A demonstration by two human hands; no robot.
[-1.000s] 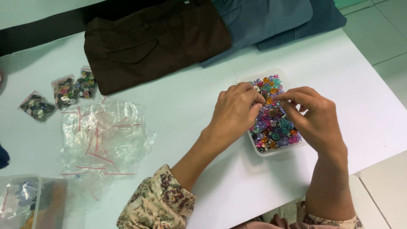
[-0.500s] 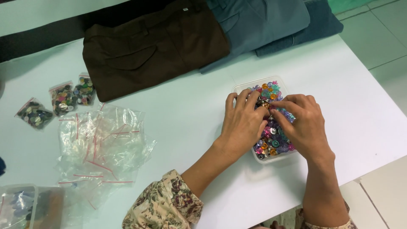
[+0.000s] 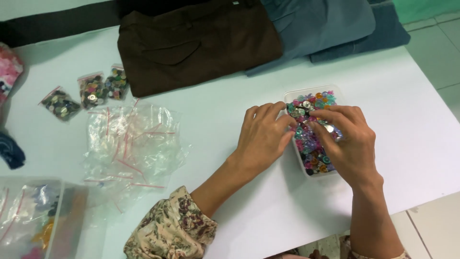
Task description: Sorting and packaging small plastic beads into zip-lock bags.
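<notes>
The white desk (image 3: 201, 105) carries folded brown trousers (image 3: 196, 43) and blue-grey garments (image 3: 326, 24) along its far edge, three small bags of buttons (image 3: 88, 91) near the far left corner, and a heap of empty clear bags (image 3: 132, 144) just in front of them. Near the right edge stands a clear plastic box (image 3: 309, 170) full of coloured buttons, and both your hands are over it: your left hand (image 3: 263, 139) rests at its left wall, probably to steady it. Your right hand (image 3: 347, 144) lies over the buttons with the fingers (image 3: 318, 129) bent together as if pinching some, but I cannot tell what they hold.

Left hand (image 3: 261, 139) and right hand (image 3: 347, 144) side by side, fingers curled.
</notes>
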